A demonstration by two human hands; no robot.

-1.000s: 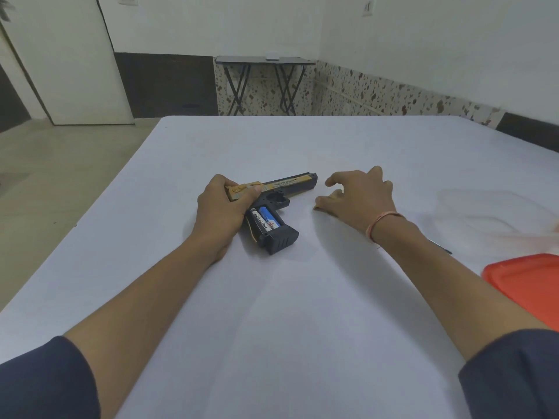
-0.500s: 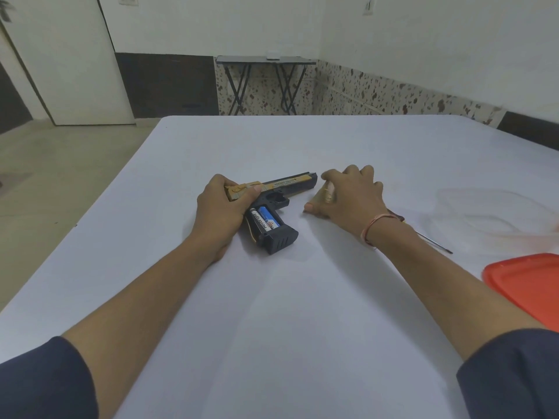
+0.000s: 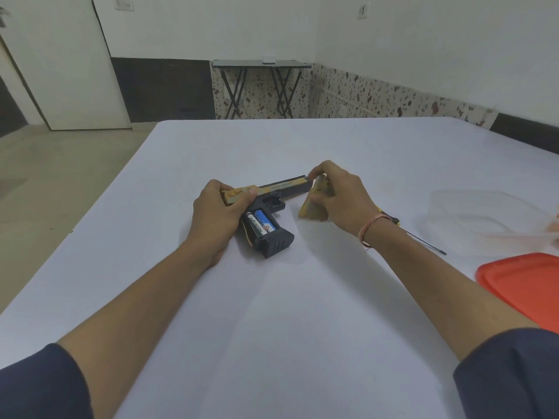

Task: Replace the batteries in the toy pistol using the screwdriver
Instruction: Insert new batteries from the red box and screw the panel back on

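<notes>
A black and tan toy pistol (image 3: 273, 201) lies on its side on the white table (image 3: 272, 313). Its grip compartment is uncovered, and two batteries (image 3: 260, 225) sit inside it. My left hand (image 3: 216, 214) grips the rear of the pistol. My right hand (image 3: 341, 196) holds a tan battery cover (image 3: 313, 204) tilted up beside the muzzle. The screwdriver (image 3: 420, 235) lies on the table behind my right wrist, its handle mostly hidden.
An orange lid (image 3: 526, 285) sits at the table's right edge. A clear plastic container (image 3: 490, 216) lies beyond it. A folding table (image 3: 261, 86) stands against the far wall, and a white door (image 3: 60, 62) is at the left.
My right hand picked the tan cover up from the table and lifted it beside the muzzle. The left hand and pistol stayed in place.
</notes>
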